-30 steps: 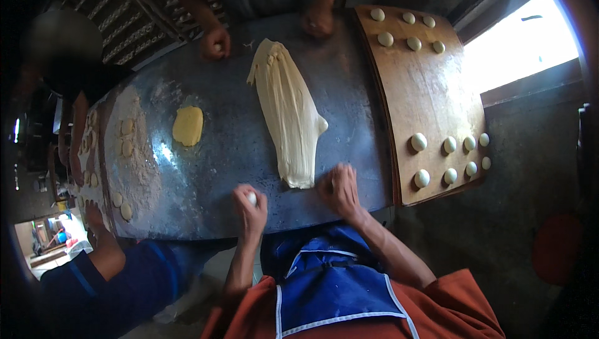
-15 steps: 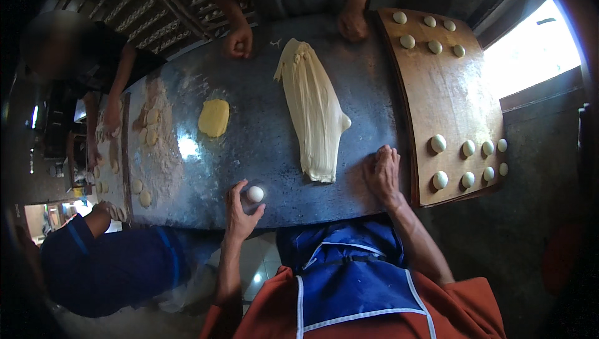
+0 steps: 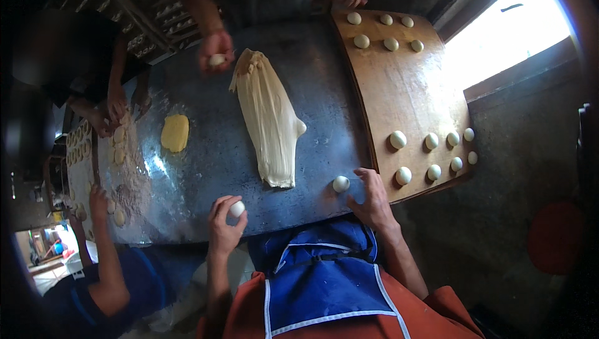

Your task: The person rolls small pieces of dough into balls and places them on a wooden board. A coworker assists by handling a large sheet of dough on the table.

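Note:
A smooth white dough ball [image 3: 237, 208] is pinched between the thumb and fingers of my left hand [image 3: 224, 230] at the near edge of the dark table. My right hand [image 3: 375, 203] is open, thumb and fingers apart, just to the right of another dough ball [image 3: 340, 183] resting on the table. Whether its fingertips touch that ball I cannot tell. Beyond and between my hands lies a long, stretched slab of pale dough [image 3: 269, 128], torn at its far end. A yellow lump of dough or fat [image 3: 175, 133] sits to its left.
On the right, a wooden board [image 3: 405, 83] bears several dough balls in two groups. Opposite me, a person's hand [image 3: 216, 50] holds a dough ball. Farther left, other people's hands [image 3: 116, 103] work over flattened dough pieces on the floury table end [image 3: 134, 198].
My left hand has closed on its dough ball. My right hand has opened, uncovering a ball beside it. The person opposite has lifted both hands off the table. The view has shifted right.

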A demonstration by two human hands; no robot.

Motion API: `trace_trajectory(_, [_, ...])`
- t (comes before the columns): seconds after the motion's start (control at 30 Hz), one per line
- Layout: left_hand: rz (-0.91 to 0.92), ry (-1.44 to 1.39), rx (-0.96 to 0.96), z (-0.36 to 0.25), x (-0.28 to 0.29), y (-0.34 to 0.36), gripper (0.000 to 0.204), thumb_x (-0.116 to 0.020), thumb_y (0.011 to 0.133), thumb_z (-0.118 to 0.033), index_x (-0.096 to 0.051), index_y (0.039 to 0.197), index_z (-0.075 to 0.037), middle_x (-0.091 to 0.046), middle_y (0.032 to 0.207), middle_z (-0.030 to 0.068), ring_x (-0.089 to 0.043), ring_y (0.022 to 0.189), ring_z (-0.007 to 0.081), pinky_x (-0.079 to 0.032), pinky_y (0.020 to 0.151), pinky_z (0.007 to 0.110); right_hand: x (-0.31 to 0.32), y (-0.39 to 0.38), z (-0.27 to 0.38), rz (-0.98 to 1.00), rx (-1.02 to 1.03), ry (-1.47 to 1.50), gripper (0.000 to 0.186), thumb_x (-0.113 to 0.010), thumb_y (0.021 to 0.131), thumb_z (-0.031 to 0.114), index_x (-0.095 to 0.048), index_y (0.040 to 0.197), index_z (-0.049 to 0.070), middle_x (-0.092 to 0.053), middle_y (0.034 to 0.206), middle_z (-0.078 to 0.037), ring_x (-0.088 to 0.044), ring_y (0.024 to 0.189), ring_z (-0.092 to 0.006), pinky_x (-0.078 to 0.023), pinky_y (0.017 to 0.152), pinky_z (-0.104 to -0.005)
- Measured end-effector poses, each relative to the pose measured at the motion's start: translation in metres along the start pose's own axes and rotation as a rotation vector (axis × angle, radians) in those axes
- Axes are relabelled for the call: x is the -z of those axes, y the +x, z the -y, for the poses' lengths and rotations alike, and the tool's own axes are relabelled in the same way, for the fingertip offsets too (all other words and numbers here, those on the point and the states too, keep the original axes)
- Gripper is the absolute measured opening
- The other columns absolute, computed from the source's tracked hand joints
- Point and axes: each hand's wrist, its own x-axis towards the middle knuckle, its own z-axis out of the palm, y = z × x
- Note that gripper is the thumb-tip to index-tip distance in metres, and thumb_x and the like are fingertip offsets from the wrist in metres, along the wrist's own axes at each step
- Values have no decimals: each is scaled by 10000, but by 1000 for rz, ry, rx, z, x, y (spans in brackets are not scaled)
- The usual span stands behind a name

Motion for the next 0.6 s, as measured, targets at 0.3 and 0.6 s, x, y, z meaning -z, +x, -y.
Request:
trace_trajectory(0.3, [124,-212,-308,-106,-65,99,376,-816,751,-3,-759,1106,-111,-595,1195,118,-662,1062,291,-585,898,389,-25,1,-5,59,75,-81,325,-724,830,58,-719,1154,50,-607,1120,-176,-599,1040,-347,-536,926,-424])
trace_trajectory(0.6, [149,-522,-634,-246,-176,276,705,-739,787,62,-543,1439,-119,-661,1240,131,-658,1156,307,-523,1019,401,164,54,22,-746,306,160,804,-797,793,-29,-426,1506,-28,-652,1239,-197,-697,1052,-336,-587,901,-397])
